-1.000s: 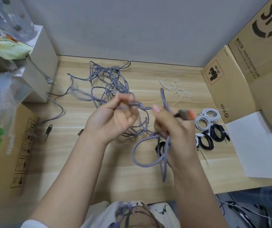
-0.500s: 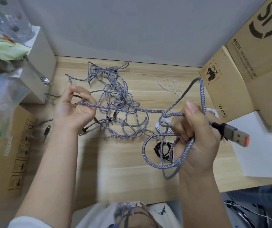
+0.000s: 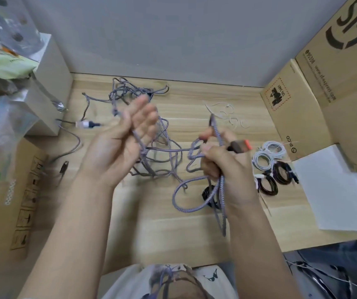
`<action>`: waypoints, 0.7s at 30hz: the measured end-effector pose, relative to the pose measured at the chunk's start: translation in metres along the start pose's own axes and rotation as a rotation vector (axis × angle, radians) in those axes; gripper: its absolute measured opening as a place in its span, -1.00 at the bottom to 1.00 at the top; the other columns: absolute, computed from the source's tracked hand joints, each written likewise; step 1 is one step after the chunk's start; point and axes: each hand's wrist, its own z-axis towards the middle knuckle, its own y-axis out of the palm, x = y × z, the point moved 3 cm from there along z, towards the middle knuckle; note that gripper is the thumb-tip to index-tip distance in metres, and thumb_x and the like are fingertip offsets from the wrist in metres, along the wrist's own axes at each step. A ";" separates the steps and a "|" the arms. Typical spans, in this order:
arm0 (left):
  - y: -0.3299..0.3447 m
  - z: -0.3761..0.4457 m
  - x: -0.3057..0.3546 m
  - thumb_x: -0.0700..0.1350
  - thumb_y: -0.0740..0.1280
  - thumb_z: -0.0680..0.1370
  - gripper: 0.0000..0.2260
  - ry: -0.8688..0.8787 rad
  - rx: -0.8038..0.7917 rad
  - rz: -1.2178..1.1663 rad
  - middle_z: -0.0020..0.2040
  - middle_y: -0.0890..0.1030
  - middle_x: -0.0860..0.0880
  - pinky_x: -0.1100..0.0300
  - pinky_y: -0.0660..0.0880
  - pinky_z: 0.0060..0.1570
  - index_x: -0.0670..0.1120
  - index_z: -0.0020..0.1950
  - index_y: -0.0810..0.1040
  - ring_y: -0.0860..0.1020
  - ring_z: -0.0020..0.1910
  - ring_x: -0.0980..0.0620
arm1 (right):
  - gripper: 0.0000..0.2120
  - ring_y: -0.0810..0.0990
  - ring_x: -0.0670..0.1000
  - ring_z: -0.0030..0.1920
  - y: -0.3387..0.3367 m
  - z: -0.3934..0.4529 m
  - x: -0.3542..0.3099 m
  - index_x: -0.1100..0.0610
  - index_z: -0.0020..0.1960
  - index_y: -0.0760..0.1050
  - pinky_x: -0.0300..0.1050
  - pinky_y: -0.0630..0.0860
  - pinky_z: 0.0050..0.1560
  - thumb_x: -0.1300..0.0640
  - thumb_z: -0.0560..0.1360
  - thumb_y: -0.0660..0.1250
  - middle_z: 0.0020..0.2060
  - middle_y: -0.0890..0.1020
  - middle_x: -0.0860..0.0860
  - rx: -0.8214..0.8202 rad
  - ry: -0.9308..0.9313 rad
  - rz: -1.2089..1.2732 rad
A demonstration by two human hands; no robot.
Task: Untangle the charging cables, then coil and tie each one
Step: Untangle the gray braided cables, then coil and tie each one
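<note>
Braided cable (image 3: 197, 203): grey-purple, loops gripped in the right hand (image 3: 227, 167), hanging below it; orange-tipped plug (image 3: 239, 145) sticks out past the fingers. One strand runs left to the left hand (image 3: 119, 147), whose fingers are straight with the strand across the palm. Cable tangle (image 3: 134, 93): on the wooden surface (image 3: 184, 234) beyond the hands. Coiled cables (image 3: 270, 167), white and black: right of the right hand. Cardboard boxes (image 3: 302, 108): far right.
</note>
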 end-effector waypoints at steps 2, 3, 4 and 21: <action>0.018 -0.005 -0.006 -0.04 0.18 0.51 -0.72 0.011 -0.030 0.170 0.06 0.66 0.04 0.23 0.51 0.15 -0.04 0.09 0.62 0.59 0.10 0.12 | -0.72 0.27 -0.21 -0.56 0.011 -0.002 0.002 0.11 0.05 0.49 -0.42 0.26 -0.51 0.30 0.37 0.28 -0.56 0.41 -0.19 -0.139 0.054 -0.125; 0.030 -0.010 -0.011 -0.04 0.20 0.55 -0.76 0.014 -0.080 0.264 0.09 0.65 0.06 0.22 0.46 0.20 -0.03 0.13 0.58 0.56 0.17 0.12 | -0.68 0.31 -0.22 -0.56 0.016 -0.002 0.004 0.06 0.08 0.49 -0.42 0.30 -0.49 0.36 0.40 0.30 -0.57 0.43 -0.21 -0.190 0.072 -0.179; 0.040 -0.016 -0.015 -0.05 0.21 0.56 -0.77 -0.008 -0.124 0.330 0.13 0.63 0.08 0.24 0.44 0.22 -0.02 0.15 0.57 0.51 0.24 0.13 | -0.65 0.34 -0.22 -0.55 0.021 -0.002 0.006 0.01 0.06 0.49 -0.42 0.33 -0.46 0.41 0.43 0.31 -0.55 0.44 -0.23 -0.220 0.075 -0.226; 0.000 0.017 -0.027 -0.15 0.49 0.25 -0.91 -0.353 0.078 -0.365 -0.29 0.63 -0.01 0.12 0.59 -0.19 -0.12 -0.36 0.60 0.63 -0.19 0.00 | -0.62 0.23 -0.07 -0.46 0.010 -0.006 0.001 0.13 -0.52 0.29 -0.13 0.17 -0.39 0.03 0.35 0.35 -0.55 0.26 -0.08 -0.071 -0.063 -0.339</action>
